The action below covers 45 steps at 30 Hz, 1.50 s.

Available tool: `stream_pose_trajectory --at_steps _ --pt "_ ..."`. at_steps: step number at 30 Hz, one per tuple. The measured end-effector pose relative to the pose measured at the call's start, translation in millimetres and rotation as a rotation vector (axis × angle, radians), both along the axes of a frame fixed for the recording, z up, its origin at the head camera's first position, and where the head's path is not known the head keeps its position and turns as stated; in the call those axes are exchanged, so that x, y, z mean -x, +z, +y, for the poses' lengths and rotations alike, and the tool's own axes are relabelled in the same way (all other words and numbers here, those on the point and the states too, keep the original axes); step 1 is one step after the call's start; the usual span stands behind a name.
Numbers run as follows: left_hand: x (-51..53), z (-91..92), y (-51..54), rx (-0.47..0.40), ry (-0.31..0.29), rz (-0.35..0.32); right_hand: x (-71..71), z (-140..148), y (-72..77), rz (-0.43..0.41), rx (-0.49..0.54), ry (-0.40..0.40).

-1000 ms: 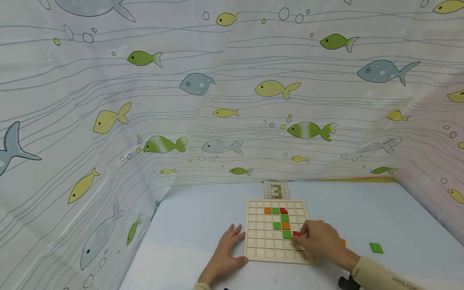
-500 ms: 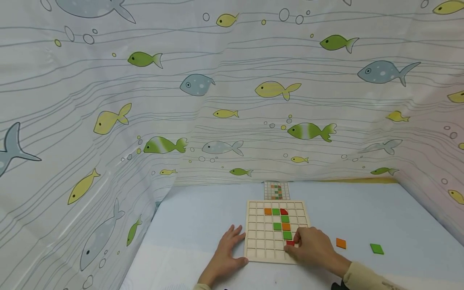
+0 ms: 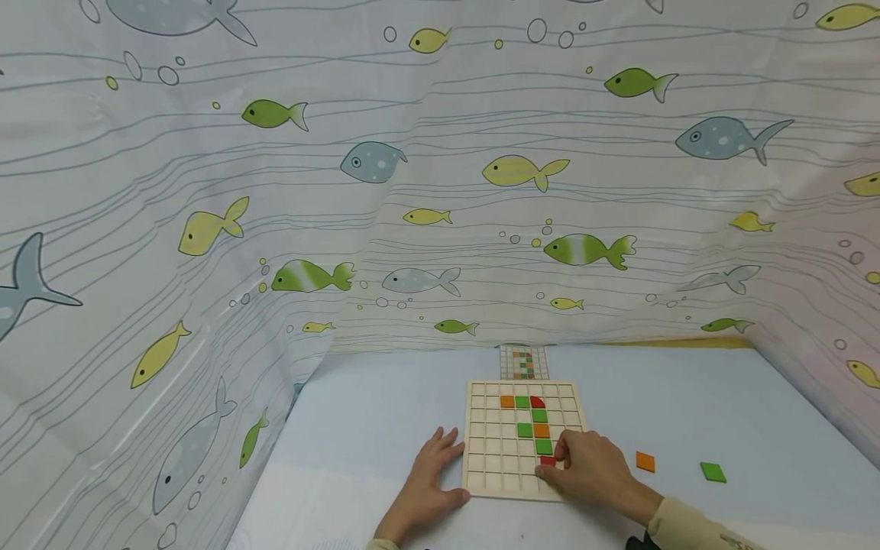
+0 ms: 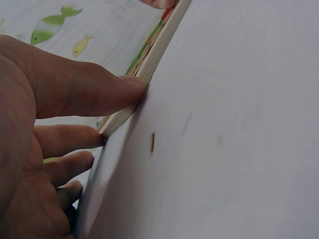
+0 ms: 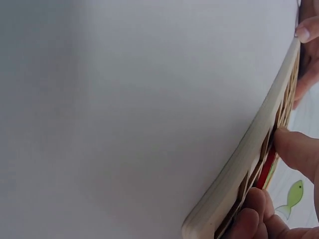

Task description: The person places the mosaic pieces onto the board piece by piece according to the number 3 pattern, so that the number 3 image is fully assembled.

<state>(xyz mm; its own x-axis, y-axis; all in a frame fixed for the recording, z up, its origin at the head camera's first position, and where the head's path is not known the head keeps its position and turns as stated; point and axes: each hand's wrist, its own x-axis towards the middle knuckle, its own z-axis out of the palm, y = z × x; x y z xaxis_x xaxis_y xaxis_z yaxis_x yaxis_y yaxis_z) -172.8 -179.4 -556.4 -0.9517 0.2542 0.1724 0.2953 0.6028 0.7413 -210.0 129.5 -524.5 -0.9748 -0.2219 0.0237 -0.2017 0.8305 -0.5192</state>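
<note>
A square wooden grid board (image 3: 486, 462) lies on the table, with several orange, green and red tiles set in its cells. My right hand (image 3: 594, 466) pinches a red tile (image 3: 547, 461) between thumb and fingers at the board's near right part, just in front of a green tile (image 3: 544, 447). In the right wrist view the red tile (image 5: 266, 172) sits low among the grid ridges, partly covered by fingers. My left hand (image 3: 429, 477) rests at the board's left side with fingers extended; its thumb (image 4: 114, 94) touches the board's near edge.
A small printed card (image 3: 524, 362) with a coloured grid pattern lies behind the board. To the right on the table are an orange tile (image 3: 645, 462) and a green tile (image 3: 713, 472). A fish-patterned sheet (image 3: 440, 191) stands around the table's back and sides.
My right hand has carried the red tile left and nearer, from beside the frontmost green tile to the spot in front of it. During the last half second it barely moves. The left hand stays put.
</note>
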Motion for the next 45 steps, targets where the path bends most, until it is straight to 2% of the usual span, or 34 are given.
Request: stream_pose_trajectory --at_steps 4,14,21,26,35,42,45 --pt "-0.8 -0.5 0.5 -0.007 -0.004 0.008 0.0 0.2 -0.2 0.008 0.005 0.011" --pt "-1.4 0.7 1.9 -0.020 0.002 -0.030 2.2 7.5 1.7 -0.020 0.033 0.054" --pt "-1.9 0.1 2.6 -0.016 0.001 0.003 4.5 10.9 -1.6 -0.015 0.080 0.099" --pt "-1.5 -0.3 2.1 -0.017 -0.001 0.016 4.4 11.4 -1.4 -0.025 0.097 0.098" --pt "-1.1 0.7 2.1 -0.015 0.006 -0.024 4.3 12.8 -3.1 -0.017 0.126 0.134" --pt "-0.8 0.8 1.5 -0.003 0.006 -0.003 4.9 13.5 -4.7 -0.017 0.125 0.141" --pt "-0.3 0.8 0.8 -0.005 0.010 -0.018 5.0 13.1 -4.9 -0.018 0.126 0.138"
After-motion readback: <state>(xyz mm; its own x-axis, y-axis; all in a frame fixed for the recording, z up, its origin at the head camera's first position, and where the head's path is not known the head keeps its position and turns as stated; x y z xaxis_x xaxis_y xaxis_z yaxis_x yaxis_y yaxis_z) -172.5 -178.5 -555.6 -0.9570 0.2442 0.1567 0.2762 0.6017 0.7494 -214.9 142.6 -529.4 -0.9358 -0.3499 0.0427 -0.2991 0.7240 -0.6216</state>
